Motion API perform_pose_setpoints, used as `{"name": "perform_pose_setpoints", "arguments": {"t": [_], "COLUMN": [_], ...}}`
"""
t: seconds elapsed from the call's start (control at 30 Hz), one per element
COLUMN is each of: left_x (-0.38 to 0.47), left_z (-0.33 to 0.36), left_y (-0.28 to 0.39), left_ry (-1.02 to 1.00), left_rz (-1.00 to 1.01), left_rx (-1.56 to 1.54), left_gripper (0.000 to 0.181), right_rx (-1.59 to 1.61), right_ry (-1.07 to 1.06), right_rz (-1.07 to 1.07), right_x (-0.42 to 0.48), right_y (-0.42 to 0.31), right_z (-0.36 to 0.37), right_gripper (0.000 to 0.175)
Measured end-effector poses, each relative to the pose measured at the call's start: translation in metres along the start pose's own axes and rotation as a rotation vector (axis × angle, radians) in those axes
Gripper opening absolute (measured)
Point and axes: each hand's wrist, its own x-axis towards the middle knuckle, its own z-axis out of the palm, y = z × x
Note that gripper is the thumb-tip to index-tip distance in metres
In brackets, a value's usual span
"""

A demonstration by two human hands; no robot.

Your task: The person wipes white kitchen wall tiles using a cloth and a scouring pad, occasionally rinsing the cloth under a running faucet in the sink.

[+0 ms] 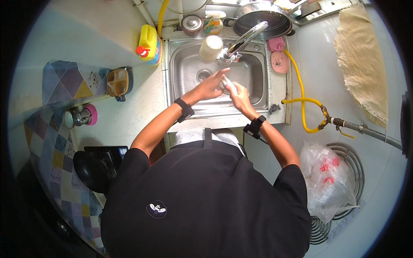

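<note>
Over the stainless steel sink (258, 87), both hands meet around a small white, soft-looking item (223, 84), perhaps a cloth or a sponge. My right hand (239, 95) has its fingers closed on it. My left hand (208, 87) lies against its left side, fingers stretched out; whether it grips the item is hidden. Just beyond the hands rises a curved chrome faucet (248, 37). A cream-coloured container (211, 47) stands left of the faucet base, at the sink's far side. The round drain (204, 76) shows to the left of my left hand.
Left of the sink are a yellow bottle with a red cap (150, 45) and a compartmented seasoning box (117, 82). A spray bottle (214, 23), a lidded pot (192, 24) and a large pan (263, 21) stand behind. A pink soap dish (279, 62) and yellow hose (298, 77) are right.
</note>
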Motion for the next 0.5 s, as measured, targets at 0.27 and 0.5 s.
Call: {"name": "perform_pose_setpoints", "arguments": {"t": [0.27, 0.5], "left_x": [-0.04, -0.04], "left_z": [-0.001, -0.019], "left_y": [0.035, 0.052], "left_ry": [0.309, 0.24], "left_rz": [0.455, 0.836], "left_rx": [0.607, 0.607], "left_gripper": [0.052, 0.039], "right_rx": [1.331, 1.778], "right_ry": [-0.507, -1.313], "right_rz": [0.829, 0.939], "right_x": [-0.011, -0.043], "right_y": [-0.012, -0.021], "right_z": [-0.01, 0.018], "right_gripper": [0.04, 0.041]}}
